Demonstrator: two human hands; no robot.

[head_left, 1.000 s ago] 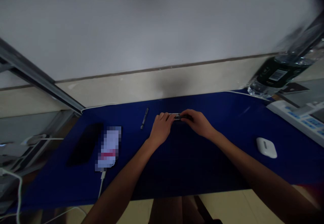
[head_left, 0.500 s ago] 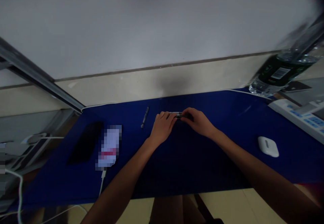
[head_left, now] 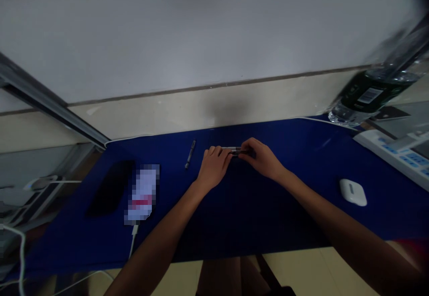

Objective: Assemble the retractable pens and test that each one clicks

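Observation:
My left hand [head_left: 214,165] and my right hand [head_left: 262,158] meet over the middle of the blue desk mat [head_left: 268,215]. Slim pens [head_left: 235,150], apparently two lying side by side, run crosswise between them. The fingers of my left hand are closed over the pens' left part. At the right end, my right thumb and fingers pinch them. Most of the pens is covered by my fingers. To the left of my left hand lies another slim pen [head_left: 190,154], touched by neither hand.
On the left lie a dark phone-shaped object [head_left: 110,189] and a lit phone [head_left: 142,193] with a white cable [head_left: 132,242]. A white earbud case [head_left: 353,192], a white desk telephone [head_left: 392,153] and a green-labelled bottle [head_left: 365,93] are on the right. The wall [head_left: 214,113] stands behind.
The view has shifted slightly. Both hands stay at the pens with nearly the same grip; the other objects lie as before.

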